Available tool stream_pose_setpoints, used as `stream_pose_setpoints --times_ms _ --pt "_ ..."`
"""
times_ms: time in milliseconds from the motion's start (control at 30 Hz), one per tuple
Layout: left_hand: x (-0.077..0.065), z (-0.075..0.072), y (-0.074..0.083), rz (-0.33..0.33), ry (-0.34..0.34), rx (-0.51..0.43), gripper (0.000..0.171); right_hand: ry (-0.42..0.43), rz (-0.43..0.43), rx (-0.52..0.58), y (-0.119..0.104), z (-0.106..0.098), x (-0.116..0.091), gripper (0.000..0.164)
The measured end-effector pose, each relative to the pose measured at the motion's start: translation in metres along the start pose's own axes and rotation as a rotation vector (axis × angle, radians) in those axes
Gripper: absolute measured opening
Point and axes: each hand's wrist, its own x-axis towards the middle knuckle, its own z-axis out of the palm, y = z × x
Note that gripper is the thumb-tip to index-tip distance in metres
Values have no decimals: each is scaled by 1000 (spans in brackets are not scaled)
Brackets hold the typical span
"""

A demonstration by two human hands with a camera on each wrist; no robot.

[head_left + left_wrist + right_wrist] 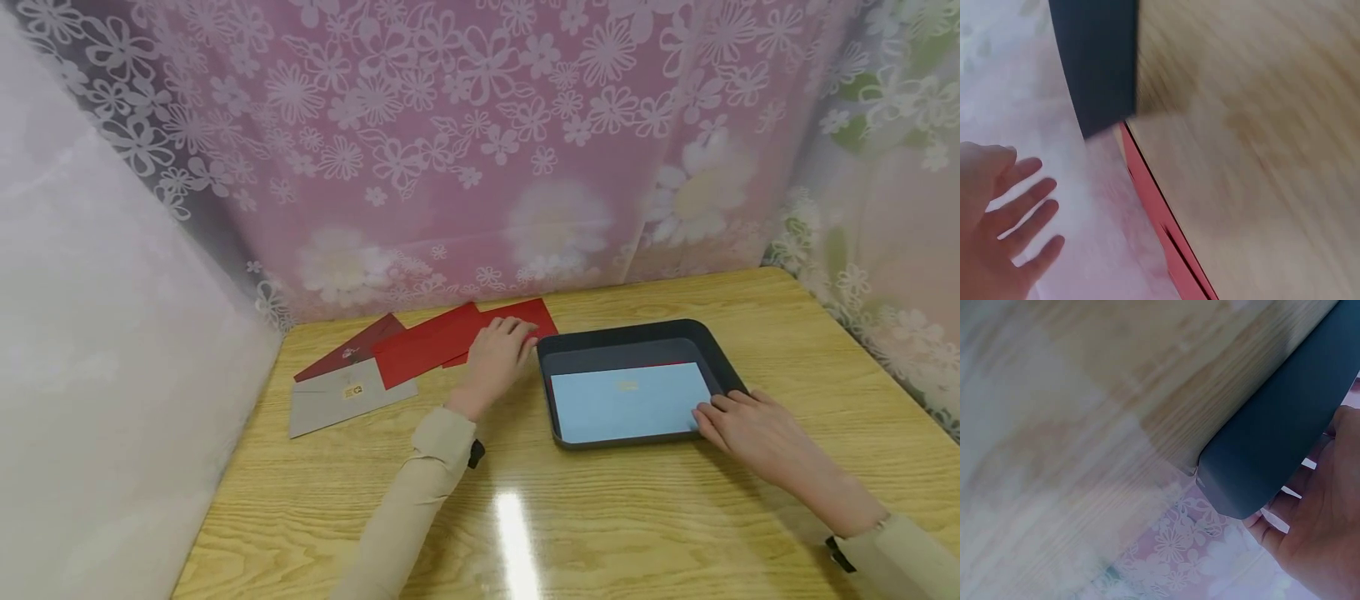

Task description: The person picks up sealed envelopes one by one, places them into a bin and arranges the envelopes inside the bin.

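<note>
A dark rectangular tray [615,339] stands on the table, with a light blue envelope [626,408] lying inside it. A thin red edge shows under that envelope. My right hand [757,437] is at the tray's near right corner, its fingers bent over the rim; the right wrist view shows them along the tray's dark outer wall [1266,437]. My left hand [495,358] hovers by the tray's left side, over a red envelope [525,312]. In the left wrist view its fingers [1035,219] are spread and hold nothing.
Left of the tray lie a second red envelope [427,342], a dark red one [352,350] and a grey one [322,404] with a gold mark, partly overlapping. The wooden table [615,525] meets a floral curtain [450,167] behind and a pale sheet [112,333] on the left.
</note>
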Motion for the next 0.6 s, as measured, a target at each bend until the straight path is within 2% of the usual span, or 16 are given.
stream_pose_setpoints --times_ms 100,300,433,600 --pt "-7 -1 -19 -66 -69 0 38 -1 -14 -9 0 0 0 59" --pt "-19 6 -48 -171 -263 4 50 6 -26 -12 0 -1 0 59" --pt "-26 10 -60 -228 -330 -15 53 3 -16 -4 0 -2 1 59" --pt "-32 8 -68 -270 -413 -68 57 19 -12 -3 0 -1 2 59"
